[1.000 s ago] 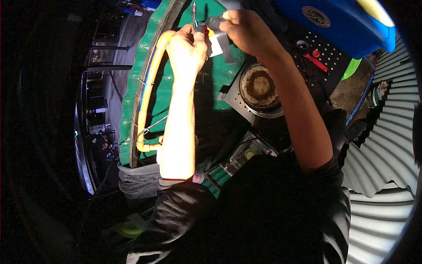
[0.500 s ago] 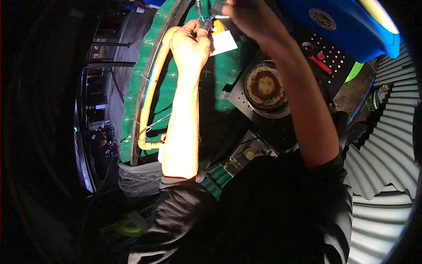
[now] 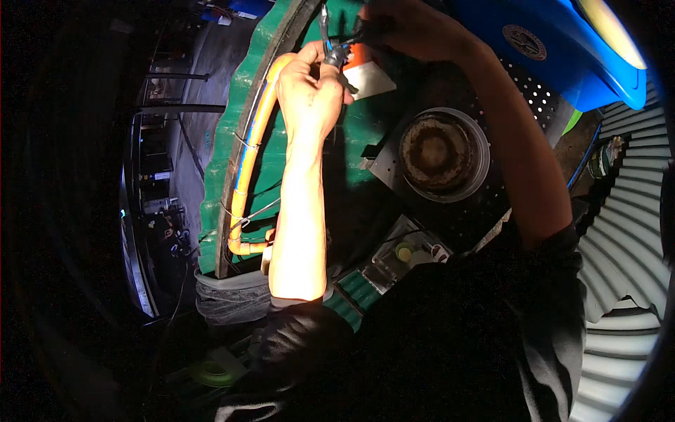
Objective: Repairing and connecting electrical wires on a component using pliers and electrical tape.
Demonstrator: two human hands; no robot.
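Note:
My left hand is closed on a dark cable at the top centre, its thumb and fingers pinching a black-wrapped joint with a bit of blue wire showing. A dark loose end hangs beside the thumb. My right hand is just to the right, in shadow, its fingers curled around something dark near the joint; what it is I cannot make out. Behind both hands an orange and white flat piece rests against the green corrugated sheet.
A yellow-orange pipe runs along the dark frame at left. On the right are a round stained pan on a perforated metal surface, a blue plastic tub, and pale corrugated sheeting. A clear tray stands below the pan.
My right hand has gone from a blurred swing to a place slightly farther right, and its forearm has shifted right. My left hand keeps its grip; the view has moved a little.

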